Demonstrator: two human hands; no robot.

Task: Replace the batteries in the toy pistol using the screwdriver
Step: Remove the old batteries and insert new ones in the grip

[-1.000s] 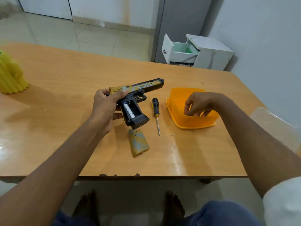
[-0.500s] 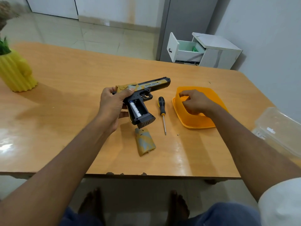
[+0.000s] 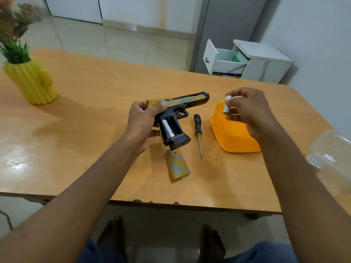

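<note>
Black and gold, the toy pistol (image 3: pixel 176 111) sits gripped in the left hand (image 3: pixel 141 122) above the middle of the desk (image 3: pixel 85 114), its muzzle toward the right edge and its open grip compartment facing up with one white battery (image 3: pixel 168 128) seated in it. The right hand (image 3: pixel 247 109) pinches a second white battery (image 3: pixel 227 104) upright above the orange container (image 3: pixel 232 135), level with the muzzle. The screwdriver (image 3: pixel 198 132) lies on the desk between pistol and container. The removed grip cover (image 3: pixel 177 165) lies just below the pistol butt, toward the near edge.
</note>
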